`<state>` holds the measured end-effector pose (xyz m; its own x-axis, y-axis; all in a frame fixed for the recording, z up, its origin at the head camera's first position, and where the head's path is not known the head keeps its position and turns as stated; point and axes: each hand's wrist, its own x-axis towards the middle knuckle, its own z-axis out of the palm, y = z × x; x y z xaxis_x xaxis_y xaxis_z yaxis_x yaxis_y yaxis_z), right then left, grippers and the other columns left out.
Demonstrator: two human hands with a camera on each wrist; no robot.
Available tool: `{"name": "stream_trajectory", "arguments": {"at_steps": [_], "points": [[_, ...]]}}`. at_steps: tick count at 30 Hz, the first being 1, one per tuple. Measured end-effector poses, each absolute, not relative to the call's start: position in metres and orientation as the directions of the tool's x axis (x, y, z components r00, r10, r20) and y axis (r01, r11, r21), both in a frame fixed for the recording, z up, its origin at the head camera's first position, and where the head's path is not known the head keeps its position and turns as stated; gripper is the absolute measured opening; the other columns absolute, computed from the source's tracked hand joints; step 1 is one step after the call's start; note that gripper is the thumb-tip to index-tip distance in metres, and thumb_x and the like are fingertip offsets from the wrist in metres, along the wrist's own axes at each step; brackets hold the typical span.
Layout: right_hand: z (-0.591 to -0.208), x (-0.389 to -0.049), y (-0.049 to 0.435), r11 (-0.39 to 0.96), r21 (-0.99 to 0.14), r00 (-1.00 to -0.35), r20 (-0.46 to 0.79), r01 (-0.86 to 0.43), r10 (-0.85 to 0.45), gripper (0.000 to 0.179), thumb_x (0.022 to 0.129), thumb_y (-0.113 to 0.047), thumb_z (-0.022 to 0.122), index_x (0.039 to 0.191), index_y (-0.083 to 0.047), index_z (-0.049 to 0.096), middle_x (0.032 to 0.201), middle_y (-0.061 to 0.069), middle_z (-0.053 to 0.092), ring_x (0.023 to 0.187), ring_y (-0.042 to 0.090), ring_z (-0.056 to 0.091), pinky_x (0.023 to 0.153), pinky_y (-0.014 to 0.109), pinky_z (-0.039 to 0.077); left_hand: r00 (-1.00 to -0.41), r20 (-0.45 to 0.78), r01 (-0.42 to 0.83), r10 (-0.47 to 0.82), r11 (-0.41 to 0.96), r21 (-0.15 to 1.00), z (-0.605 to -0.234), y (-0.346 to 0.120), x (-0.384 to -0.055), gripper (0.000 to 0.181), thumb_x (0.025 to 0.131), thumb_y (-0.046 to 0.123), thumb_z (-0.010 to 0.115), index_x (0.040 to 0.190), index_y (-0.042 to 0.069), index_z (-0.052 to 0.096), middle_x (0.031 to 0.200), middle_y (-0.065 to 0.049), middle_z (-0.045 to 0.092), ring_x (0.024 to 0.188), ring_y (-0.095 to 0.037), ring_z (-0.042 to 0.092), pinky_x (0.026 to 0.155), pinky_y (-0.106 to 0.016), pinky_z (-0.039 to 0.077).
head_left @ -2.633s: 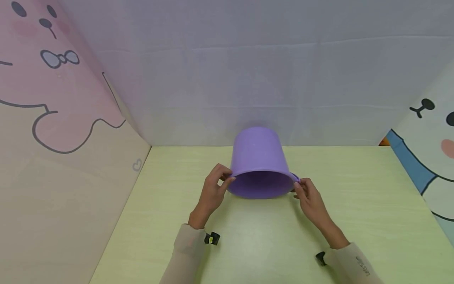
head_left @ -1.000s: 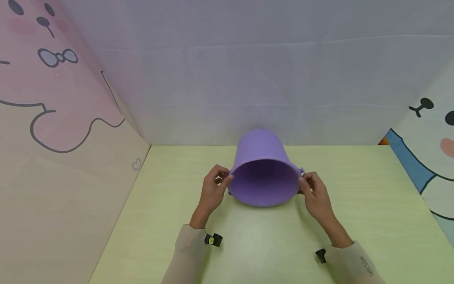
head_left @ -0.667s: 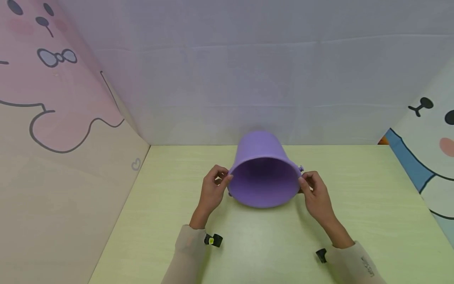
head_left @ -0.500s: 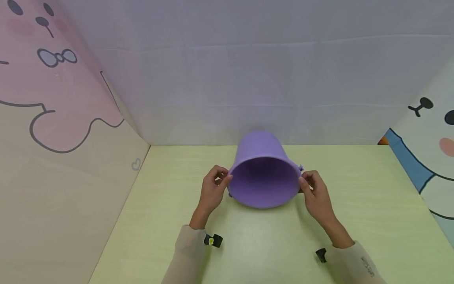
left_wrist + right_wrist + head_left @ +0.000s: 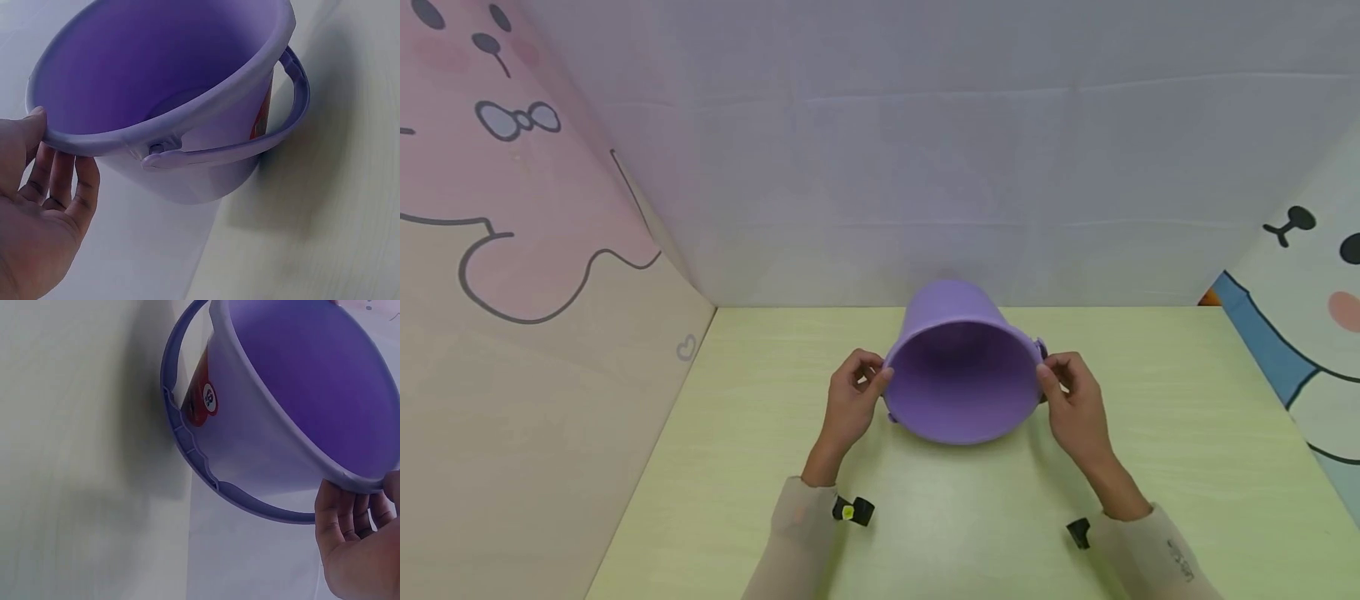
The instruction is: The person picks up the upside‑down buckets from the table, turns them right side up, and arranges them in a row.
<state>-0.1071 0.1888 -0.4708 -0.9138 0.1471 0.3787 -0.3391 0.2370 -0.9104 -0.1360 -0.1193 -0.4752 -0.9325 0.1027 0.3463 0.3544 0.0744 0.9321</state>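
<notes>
Left hand (image 5: pixel 848 406): pinching the rim, my thumb over the edge, fingers curled under on the outside. Right hand (image 5: pixel 1077 410): same pinch on the opposite side, thumb on the lip, fingers behind. So both grips closed on the bucket (image 5: pixel 964 408), neither one idle.

Bucket: purple, tipped well over, mouth toward me, base toward the back wall (image 5: pixel 880 167). It's between my hands, around mid-table, far half. Can't tell if the base touches the wall, or how much weight the table (image 5: pixel 955 521) takes; shadow lies close beneath.

Handle (image 5: pixel 212 155): hangs loose on the table side, neither hand on its middle. One joint (image 5: pixel 156 149) shows on the left-hand side, just along the rim from my fingers. Red label (image 5: pixel 199 412) on the outer wall, near the handle, facing the table.

Progress, my judgement: two-sided hold is done and looks settled. Mid-handling, not finished. Not done: bucket isn't upright, handle isn't raised, neither hand has let go. Left at minimum: the release. Final pose can't be read from here.

Further out: pale sleeves (image 5: pixel 793 533), a black clip (image 5: pixel 854 511) at the left cuff, another at the right. Side panels: pink animal print (image 5: pixel 550 192) on my left, white animal print (image 5: pixel 1318 342) on my right. Both well apart from the bucket.
</notes>
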Motion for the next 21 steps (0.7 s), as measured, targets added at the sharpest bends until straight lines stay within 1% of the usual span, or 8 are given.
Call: {"name": "stream_trajectory", "arguments": {"at_steps": [4,7,12,21], "points": [[-0.466,-0.108,0.192,0.237,-0.910,-0.916,0.377,-0.340,0.138,0.012,0.106,0.006,0.055,0.112,0.017,0.056,0.098,-0.007,0.059,0.090,0.002,0.063,0.067,0.014,0.056,-0.937,0.334,0.340,0.098,0.056,0.939,-0.473,-0.117,-0.135,0.011,0.100,-0.004,0.068,0.107,-0.010,0.062,0.087,-0.003,0.057,0.074,-0.008,0.056,0.063,-0.018,0.054],[-0.465,-0.107,0.195,0.235,-0.909,-0.917,0.379,-0.345,0.121,0.014,0.106,0.007,0.055,0.116,0.016,0.056,0.100,-0.005,0.061,0.090,0.003,0.063,0.069,0.014,0.056,-0.943,0.319,0.324,0.094,0.039,0.945,-0.472,-0.115,-0.134,0.011,0.100,-0.004,0.067,0.107,-0.010,0.061,0.085,-0.002,0.056,0.073,-0.008,0.056,0.063,-0.019,0.056],[-0.464,-0.105,0.198,0.223,-0.917,-0.927,0.359,-0.330,0.105,0.017,0.107,0.007,0.054,0.121,0.016,0.056,0.101,-0.003,0.062,0.089,0.004,0.063,0.071,0.015,0.057,-0.952,0.295,0.299,0.085,0.030,0.954,-0.471,-0.113,-0.134,0.011,0.100,-0.004,0.067,0.107,-0.010,0.061,0.086,-0.001,0.056,0.074,-0.008,0.056,0.064,-0.020,0.058],[-0.466,-0.103,0.199,0.213,-0.931,-0.941,0.323,-0.297,0.098,0.018,0.107,0.005,0.054,0.123,0.015,0.055,0.102,-0.004,0.061,0.091,0.002,0.065,0.072,0.017,0.060,-0.956,0.283,0.286,0.074,0.034,0.958,-0.469,-0.111,-0.134,0.012,0.101,-0.002,0.067,0.107,-0.010,0.061,0.086,-0.001,0.056,0.075,-0.009,0.056,0.063,-0.021,0.058]]}}
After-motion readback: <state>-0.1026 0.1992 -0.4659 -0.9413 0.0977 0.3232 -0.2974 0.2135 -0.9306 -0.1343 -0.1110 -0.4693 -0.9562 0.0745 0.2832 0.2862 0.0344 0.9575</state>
